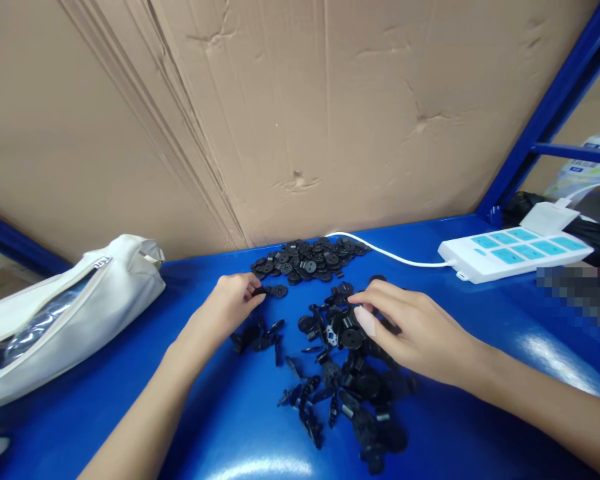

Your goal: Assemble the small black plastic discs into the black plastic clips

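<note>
While the left hand (233,298) pinches one black piece (264,291), keep pressure light | right hand (413,327) at loose pile (351,338), cannot tell its grip from here | separate overlaps singly

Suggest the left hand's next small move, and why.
I'd probably have the left hand ease forward and lay the black part on the rear heap: the hand seems to pinch that part, the heap lies just beyond it, and the right hand is away over the nearer pile.
</note>
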Tool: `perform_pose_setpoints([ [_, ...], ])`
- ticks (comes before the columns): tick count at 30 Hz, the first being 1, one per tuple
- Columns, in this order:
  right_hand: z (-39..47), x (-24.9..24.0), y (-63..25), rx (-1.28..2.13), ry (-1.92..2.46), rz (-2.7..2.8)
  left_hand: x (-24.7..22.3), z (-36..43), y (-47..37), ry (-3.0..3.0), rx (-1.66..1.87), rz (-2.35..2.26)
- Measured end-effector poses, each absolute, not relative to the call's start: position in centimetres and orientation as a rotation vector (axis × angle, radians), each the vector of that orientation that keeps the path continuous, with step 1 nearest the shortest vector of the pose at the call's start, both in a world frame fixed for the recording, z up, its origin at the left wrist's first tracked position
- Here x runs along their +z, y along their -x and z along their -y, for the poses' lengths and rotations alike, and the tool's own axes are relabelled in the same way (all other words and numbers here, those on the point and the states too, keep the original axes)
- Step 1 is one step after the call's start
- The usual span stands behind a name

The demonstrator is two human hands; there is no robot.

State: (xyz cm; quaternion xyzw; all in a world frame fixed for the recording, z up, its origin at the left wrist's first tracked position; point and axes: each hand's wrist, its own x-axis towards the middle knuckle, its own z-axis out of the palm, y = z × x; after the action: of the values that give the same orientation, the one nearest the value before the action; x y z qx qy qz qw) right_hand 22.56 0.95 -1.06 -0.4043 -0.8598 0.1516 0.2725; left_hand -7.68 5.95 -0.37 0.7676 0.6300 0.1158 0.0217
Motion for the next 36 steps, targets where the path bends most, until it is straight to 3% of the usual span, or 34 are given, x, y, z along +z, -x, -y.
perform_pose_setpoints([
  [5, -1.0, -1.1, -22.3, 0.626, 1.09, 2.183, 1.5, -3.9, 4.7, -2.454, 0.707, -1.916],
  [7, -0.7, -1.2, -22.0, 0.854, 1.079, 2.063, 1.7, -2.3, 2.3, -2.589, 1.07, -1.618],
  [10, -0.1, -1.5, -21.5, 1.233, 1.034, 1.901, 1.1, 0.0, -0.9, -2.693, 1.318, -1.169],
  [14, 0.6, -1.8, -21.3, 1.55, 0.876, 1.779, 0.0, 1.5, -2.6, -2.614, 1.28, -0.923],
  [22, 0.6, -1.8, -21.3, 1.724, 0.753, 1.693, 0.1, 1.5, -2.1, -2.716, 1.155, -0.869],
  [36, 0.8, -1.0, -21.3, 1.669, 0.77, 1.788, -0.1, 1.9, -2.4, -2.771, 1.07, -0.863],
])
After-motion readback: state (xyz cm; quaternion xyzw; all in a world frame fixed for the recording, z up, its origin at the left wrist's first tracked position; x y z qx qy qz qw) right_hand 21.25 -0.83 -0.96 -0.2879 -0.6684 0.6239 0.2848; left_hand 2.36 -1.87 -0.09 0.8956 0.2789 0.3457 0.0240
